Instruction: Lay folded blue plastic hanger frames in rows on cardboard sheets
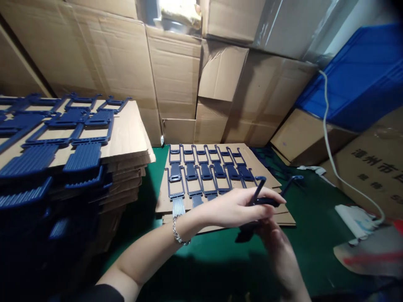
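Note:
My left hand [234, 206], a chain bracelet on its wrist, is closed around the upper part of a dark blue plastic frame piece [267, 202]. Two thin hooked arms of the piece stick up past my fingers, and a dark flat end shows below. My right hand [278, 241] grips the same piece from underneath; some of its fingers are hidden. Just beyond my hands, similar dark blue frame pieces [206, 171] lie in a row on a cardboard sheet [258, 170].
At left stands a tall stack of cardboard sheets [135, 144] bearing more frames. Cardboard boxes [173, 71] wall off the back. At right are a blue crate [355, 79], a white cable [327, 126] and a white object [355, 220] on the green table [315, 247].

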`<state>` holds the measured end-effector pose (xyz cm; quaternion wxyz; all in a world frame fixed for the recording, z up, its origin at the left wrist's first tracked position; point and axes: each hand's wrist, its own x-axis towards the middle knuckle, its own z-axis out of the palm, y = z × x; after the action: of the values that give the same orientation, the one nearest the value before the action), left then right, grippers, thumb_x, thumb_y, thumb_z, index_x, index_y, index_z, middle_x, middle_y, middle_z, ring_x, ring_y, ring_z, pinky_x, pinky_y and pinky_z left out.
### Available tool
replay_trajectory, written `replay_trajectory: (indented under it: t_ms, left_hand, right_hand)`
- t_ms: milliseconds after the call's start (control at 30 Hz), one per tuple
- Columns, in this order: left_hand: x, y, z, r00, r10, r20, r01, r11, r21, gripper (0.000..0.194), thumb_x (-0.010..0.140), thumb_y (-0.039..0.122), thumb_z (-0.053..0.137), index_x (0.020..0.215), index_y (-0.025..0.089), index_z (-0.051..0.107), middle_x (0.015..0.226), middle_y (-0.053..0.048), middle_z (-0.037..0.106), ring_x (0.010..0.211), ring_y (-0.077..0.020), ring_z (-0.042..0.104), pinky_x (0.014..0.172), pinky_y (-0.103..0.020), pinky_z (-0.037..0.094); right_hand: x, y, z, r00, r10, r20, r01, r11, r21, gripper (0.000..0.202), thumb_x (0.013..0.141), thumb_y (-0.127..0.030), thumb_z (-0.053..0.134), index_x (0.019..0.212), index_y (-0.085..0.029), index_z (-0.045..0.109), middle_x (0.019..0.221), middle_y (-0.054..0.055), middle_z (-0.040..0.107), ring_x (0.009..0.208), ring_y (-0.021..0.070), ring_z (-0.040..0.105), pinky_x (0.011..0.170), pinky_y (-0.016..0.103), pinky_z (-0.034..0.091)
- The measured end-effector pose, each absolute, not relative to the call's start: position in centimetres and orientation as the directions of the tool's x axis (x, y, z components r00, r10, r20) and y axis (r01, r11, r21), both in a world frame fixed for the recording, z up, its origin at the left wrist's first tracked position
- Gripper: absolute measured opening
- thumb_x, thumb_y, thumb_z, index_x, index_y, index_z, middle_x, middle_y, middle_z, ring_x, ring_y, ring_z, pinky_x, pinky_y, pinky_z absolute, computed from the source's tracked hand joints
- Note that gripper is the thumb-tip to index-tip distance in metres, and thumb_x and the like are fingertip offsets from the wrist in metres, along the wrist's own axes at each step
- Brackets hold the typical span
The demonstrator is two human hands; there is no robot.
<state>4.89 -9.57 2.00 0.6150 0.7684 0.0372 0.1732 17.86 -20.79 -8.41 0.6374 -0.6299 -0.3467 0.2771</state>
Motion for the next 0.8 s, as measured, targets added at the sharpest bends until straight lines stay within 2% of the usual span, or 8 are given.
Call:
replay_trajectory:
  t_ms: [100, 233, 300, 400, 467, 600, 733, 800]
  left_hand:
    - [6.3, -10.3, 0.1, 0.971, 0.188, 0.147, -0.154, 0.024, 0.988, 0.041, 0.084, 0.036, 0.048, 0.124, 0.025, 0.043, 0.101, -0.008, 0.061, 0.091, -0.0170, 0.058, 0.074, -0.030, 0.047]
    - [6.2, -8.1, -1.0, 0.966, 0.248, 0.068, -0.050, -0.080, 0.996, 0.067, 0.079, 0.035, 0.057, 0.137, 0.027, 0.022, 0.126, -0.014, 0.048, 0.112, -0.0211, 0.049, 0.086, -0.036, 0.044]
    - [5.0, -5.3, -1.0, 0.900, 0.434, 0.030, 0.055, -0.184, 0.981, 0.064, 0.080, 0.041, 0.054, 0.135, 0.027, 0.026, 0.128, -0.014, 0.047, 0.114, -0.0214, 0.048, 0.090, -0.037, 0.041]
    - [2.1, -0.1, -1.5, 0.645, 0.757, 0.101, 0.229, -0.318, 0.920, 0.047, 0.080, 0.044, 0.051, 0.122, 0.023, 0.046, 0.125, -0.010, 0.051, 0.114, -0.0216, 0.048, 0.093, -0.035, 0.039]
    - [-0.2, 2.9, -2.2, 0.428, 0.898, 0.105, 0.381, -0.285, 0.879, 0.046, 0.079, 0.039, 0.050, 0.120, 0.018, 0.048, 0.122, -0.013, 0.053, 0.111, -0.0231, 0.050, 0.092, -0.036, 0.040]
    - [-3.7, 5.7, -3.7, 0.197, 0.974, 0.110, 0.537, -0.201, 0.819, 0.050, 0.078, 0.033, 0.047, 0.124, 0.012, 0.043, 0.129, -0.016, 0.045, 0.117, -0.0246, 0.045, 0.097, -0.035, 0.035]
    - [-4.8, 5.0, -4.6, 0.212, 0.977, -0.004, 0.650, -0.138, 0.748, 0.044, 0.075, 0.028, 0.051, 0.117, 0.015, 0.051, 0.117, -0.010, 0.058, 0.103, -0.0215, 0.056, 0.090, -0.029, 0.041]
    - [-4.8, 4.5, -5.0, 0.244, 0.969, -0.045, 0.684, -0.139, 0.717, 0.037, 0.075, 0.027, 0.051, 0.111, 0.018, 0.056, 0.117, -0.006, 0.059, 0.107, -0.0195, 0.054, 0.093, -0.026, 0.039]
  right_hand:
    - [17.6, -20.6, -8.1, 0.535, 0.844, 0.030, -0.037, 0.059, -0.998, 0.049, 0.067, -0.055, 0.061, 0.098, -0.017, 0.059, 0.078, 0.006, 0.060, 0.066, 0.0174, 0.056, 0.056, 0.027, 0.045]
    - [23.1, -19.1, -8.0, 0.608, 0.794, -0.002, 0.006, -0.007, -1.000, 0.045, 0.070, -0.054, 0.056, 0.092, -0.014, 0.056, 0.053, -0.003, 0.045, 0.044, 0.0098, 0.039, 0.042, 0.021, 0.033]
    - [27.6, -18.4, -8.5, 0.789, 0.604, 0.115, 0.205, -0.082, -0.975, 0.039, 0.075, -0.042, 0.052, 0.103, -0.015, 0.054, 0.060, -0.001, 0.049, 0.050, 0.0119, 0.045, 0.049, 0.023, 0.037]
    - [33.9, -17.8, -9.6, 0.888, 0.370, 0.274, 0.433, -0.468, -0.770, 0.044, 0.075, -0.030, 0.051, 0.116, -0.015, 0.052, 0.081, 0.008, 0.060, 0.079, 0.0233, 0.056, 0.070, 0.034, 0.042]
    - [36.8, -17.5, -10.4, 0.891, 0.367, 0.266, 0.448, -0.616, -0.649, 0.044, 0.077, -0.026, 0.047, 0.119, -0.015, 0.053, 0.096, 0.013, 0.061, 0.092, 0.0293, 0.055, 0.076, 0.039, 0.042]
    - [39.3, -16.5, -11.3, 0.897, 0.432, 0.089, 0.417, -0.765, -0.491, 0.052, 0.075, -0.020, 0.042, 0.126, -0.011, 0.048, 0.111, 0.022, 0.054, 0.101, 0.0370, 0.052, 0.077, 0.043, 0.043]
    - [39.5, -15.3, -11.1, 0.881, 0.467, -0.072, 0.414, -0.836, -0.361, 0.054, 0.075, -0.021, 0.041, 0.127, -0.009, 0.048, 0.117, 0.024, 0.049, 0.101, 0.0408, 0.051, 0.073, 0.047, 0.045]
    - [38.7, -14.8, -10.7, 0.871, 0.486, -0.064, 0.447, -0.841, -0.304, 0.051, 0.077, -0.024, 0.039, 0.123, -0.009, 0.051, 0.121, 0.023, 0.046, 0.105, 0.0411, 0.047, 0.076, 0.049, 0.044]
